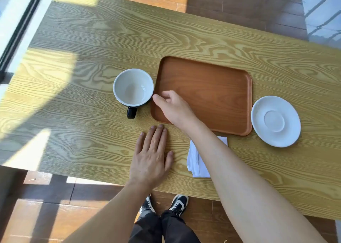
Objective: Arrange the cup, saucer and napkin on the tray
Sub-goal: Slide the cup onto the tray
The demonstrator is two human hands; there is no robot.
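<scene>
The cup (pixel 133 87) stands upright on the surface (pixel 88 45), well in from its left edge — empty, white inside, dark outside, its handle (pixel 131 112) pointing toward the near edge. It sits just beside the tray's left rim, close enough that I cannot tell whether they touch.

The left hand (pixel 151 159) lies flat on the surface near the near edge, palm down, fingers (pixel 156 137) straight and loosely together, holding nothing. It is below the cup and apart from it.

The right hand (pixel 173 107) reaches in across the tray's near-left corner. Its fingers (pixel 158 99) are loosely curled with the thumb extended toward the cup's right wall, very close to it — pinching nothing yet. The cup lies directly to the left of these fingers, so this hand is plainly the nearer one, though the handle is turned away from it, toward the person.

The tray (pixel 212 87) is bare, its long axis running left to right along the surface. The napkin (pixel 195 167), folded and white, lies between the tray's near rim and the near edge, partly hidden under the right forearm. The saucer (pixel 275 121) rests just off the tray's right rim, near the right end of the surface.

Nothing is on the tray; the cup looks the likely first pick.
</scene>
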